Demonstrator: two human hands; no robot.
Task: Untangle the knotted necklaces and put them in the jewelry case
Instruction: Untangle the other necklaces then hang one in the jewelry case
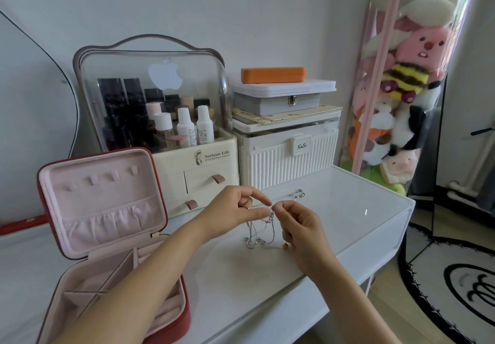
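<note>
On a white tabletop, two hands pinch one knot of tangled necklaces, left hand and right hand fingertip to fingertip; the open jewelry case waits at nine o'clock. Gentle teasing, not pulling, should best loosen it.

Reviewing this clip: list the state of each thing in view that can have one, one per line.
Jewelry case: open, lid upright.
Knotted necklaces: tangled, lifted, lower ends on the table.
Left hand: pinching the chain.
Right hand: pinching the chain.
Cosmetics organizer: dome closed, drawers shut.
Grey box: latched.
Orange case: closed.
</note>
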